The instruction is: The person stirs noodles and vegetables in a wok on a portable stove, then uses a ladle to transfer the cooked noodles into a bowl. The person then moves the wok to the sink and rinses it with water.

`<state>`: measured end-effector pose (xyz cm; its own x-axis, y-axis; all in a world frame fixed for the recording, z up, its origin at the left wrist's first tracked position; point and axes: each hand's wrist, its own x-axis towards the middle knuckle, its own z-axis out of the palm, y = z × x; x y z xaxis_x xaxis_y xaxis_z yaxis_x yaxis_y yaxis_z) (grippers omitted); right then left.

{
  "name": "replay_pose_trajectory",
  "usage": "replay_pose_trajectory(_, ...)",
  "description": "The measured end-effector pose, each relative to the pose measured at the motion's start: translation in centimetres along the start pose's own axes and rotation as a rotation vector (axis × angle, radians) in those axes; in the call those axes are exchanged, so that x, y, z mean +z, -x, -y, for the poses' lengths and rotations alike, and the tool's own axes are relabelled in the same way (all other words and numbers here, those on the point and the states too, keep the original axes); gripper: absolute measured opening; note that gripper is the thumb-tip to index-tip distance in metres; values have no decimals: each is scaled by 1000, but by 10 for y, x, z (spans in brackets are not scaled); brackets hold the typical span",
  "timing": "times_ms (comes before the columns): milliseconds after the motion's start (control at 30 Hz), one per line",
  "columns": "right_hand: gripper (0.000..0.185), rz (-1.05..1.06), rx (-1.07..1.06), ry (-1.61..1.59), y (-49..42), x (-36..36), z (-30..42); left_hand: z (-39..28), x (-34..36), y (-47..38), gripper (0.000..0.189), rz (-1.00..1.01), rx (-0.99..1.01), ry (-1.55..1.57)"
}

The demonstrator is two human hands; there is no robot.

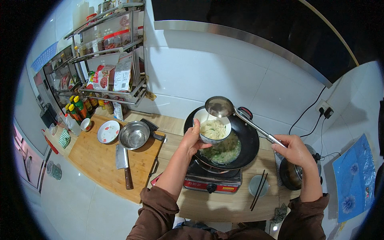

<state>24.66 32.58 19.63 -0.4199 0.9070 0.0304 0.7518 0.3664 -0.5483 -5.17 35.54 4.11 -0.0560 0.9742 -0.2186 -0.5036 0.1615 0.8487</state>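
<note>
Over the black wok [250,150], my left hand [193,139] grips a white bowl [207,138] by its side, thumb at the rim. Pale noodle-like food with green bits [213,129] fills much of it. My right hand [295,148] is closed around the handle of a steel ladle [220,107]. The ladle's head is tilted over the bowl's far edge, and a thin stream of liquid appears to run from it. Greenish broth with pale food [225,151] lies in the wok's bottom. Beneath the wok stands a portable gas stove [211,183] with a front knob.
On the left, a wooden cutting board [99,168] carries a cleaver [124,165], a steel pot [134,135] and a plate [108,132]. Dark chopsticks [258,190] rest across a small bowl [255,184]. A lidded pot [289,174] stands right. A seasoning rack [105,54] hangs at the wall.
</note>
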Motion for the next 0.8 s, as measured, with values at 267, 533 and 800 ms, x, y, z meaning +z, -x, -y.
replay_pose_trajectory(267,29,-126,1,-59,1,8,1,0,-2,5,78,-19,11,1)
replay_pose_trajectory(533,22,46,154,-558,0,17,-11,-11,-12,16,77,-14,23,46)
replay_pose_trajectory(800,24,136,340,-263,-39,80,-81,-33,-39,55,71,-108,119,139)
